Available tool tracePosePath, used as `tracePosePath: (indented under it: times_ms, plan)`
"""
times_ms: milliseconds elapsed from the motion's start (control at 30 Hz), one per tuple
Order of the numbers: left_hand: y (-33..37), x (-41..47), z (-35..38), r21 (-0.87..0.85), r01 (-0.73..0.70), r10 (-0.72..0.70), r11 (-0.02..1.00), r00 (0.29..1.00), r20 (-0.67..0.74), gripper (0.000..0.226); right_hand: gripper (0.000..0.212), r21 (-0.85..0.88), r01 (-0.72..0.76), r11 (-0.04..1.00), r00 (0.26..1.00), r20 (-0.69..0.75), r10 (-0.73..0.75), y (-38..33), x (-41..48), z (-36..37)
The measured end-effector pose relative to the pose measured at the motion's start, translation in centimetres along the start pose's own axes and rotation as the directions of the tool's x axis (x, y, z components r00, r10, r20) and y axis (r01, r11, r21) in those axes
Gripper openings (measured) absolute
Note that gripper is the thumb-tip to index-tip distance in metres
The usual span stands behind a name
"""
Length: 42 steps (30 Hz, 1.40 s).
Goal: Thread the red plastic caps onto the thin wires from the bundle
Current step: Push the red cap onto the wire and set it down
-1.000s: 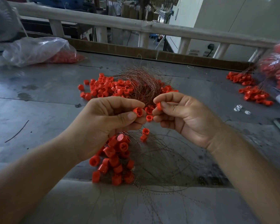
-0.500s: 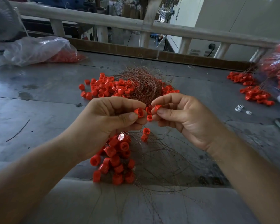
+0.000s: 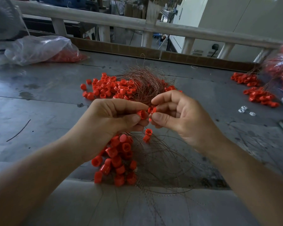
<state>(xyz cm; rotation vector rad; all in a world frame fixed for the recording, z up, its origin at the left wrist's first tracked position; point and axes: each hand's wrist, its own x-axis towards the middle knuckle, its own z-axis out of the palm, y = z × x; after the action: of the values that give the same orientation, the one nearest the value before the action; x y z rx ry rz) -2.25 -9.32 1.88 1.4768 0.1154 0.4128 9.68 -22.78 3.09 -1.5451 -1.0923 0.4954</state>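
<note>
Thumb and forefinger of the left hand (image 3: 111, 121) pinch a red cap (image 3: 141, 114) above the desk (image 3: 47, 98), other fingers curled under. Right hand (image 3: 178, 118) pinches a second cap (image 3: 152, 110) just beside it. Wire bundle (image 3: 144, 85) lies just beyond.

Probably workshop, metal bench (image 3: 47, 98), bagged caps (image 3: 69, 57)

The caps (image 3: 121, 152) are red plastic, smooth with a soft sheen. The wires (image 3: 145, 85) are thin bare metal, coppery-brown and faintly glinting. The tabletop (image 3: 47, 111) is grey sheet metal, dull, scuffed and stained. The bag (image 3: 39, 49) is clear plastic film, crinkled and glossy. The railing (image 3: 104, 20) looks white-painted, matt and worn. A matt brown, cardboard-like strip (image 3: 121, 49) edges the tabletop's far side.
</note>
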Motion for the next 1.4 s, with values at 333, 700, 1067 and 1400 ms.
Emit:
tracePosePath:
  times_ms: [333,700,1067,1400]
  plan:
    - [0.0,0.0,0.4,-0.001,0.019,-0.019,1.0,0.999,-0.041,0.019,0.028,-0.193,0.196,0.961,0.976,-0.056,-0.21,-0.1,-0.6,1.0]
    - [0.1,-0.1,0.7,0.105,-0.01,0.018,0.994,0.998,-0.068,0.02,0.03,-0.3,0.219,0.928,0.962,-0.095,-0.258,-0.1,-0.8,1.2]
    - [0.0,-0.3,0.3,0.09,0.009,-0.013,0.996,0.999,0.044,0.024,0.025,-0.393,0.304,0.868,0.933,-0.063,-0.355,-0.2,-0.9,1.0]
    - [-0.2,-0.4,0.7,0.046,0.0,-0.003,0.999,0.999,0.048,0.023,0.025,-0.374,0.329,0.867,0.921,-0.076,-0.382,0.0,-1.0,1.1]
